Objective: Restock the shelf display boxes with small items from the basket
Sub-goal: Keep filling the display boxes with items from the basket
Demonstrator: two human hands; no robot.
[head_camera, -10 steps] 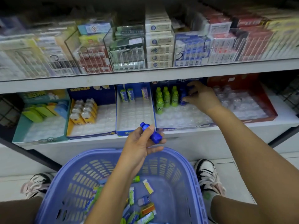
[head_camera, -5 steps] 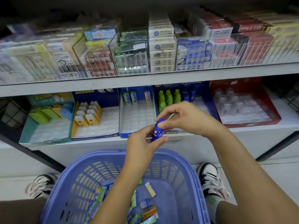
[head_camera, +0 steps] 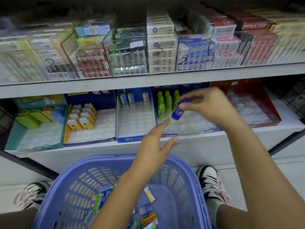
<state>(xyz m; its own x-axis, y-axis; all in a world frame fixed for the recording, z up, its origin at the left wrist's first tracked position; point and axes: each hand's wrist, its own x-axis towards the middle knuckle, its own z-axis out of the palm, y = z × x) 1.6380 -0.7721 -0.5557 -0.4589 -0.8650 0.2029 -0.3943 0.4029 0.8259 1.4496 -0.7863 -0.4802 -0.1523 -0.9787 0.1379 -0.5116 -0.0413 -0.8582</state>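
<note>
Blue bottle [head_camera: 179,110] pinched in right hand [head_camera: 208,107] fingertips; left hand [head_camera: 156,146] empty, fingers spread.

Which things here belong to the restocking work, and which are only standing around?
Belong to the job:
- blue bottle, held in the right hand
- left hand, open and empty
- blue basket
- display box with green bottles

Just around:
- cartons behind glass
- red display box
- shoes

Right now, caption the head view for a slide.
Right hand carries a blue bottle toward the display box; open left hand above the basket.
</note>
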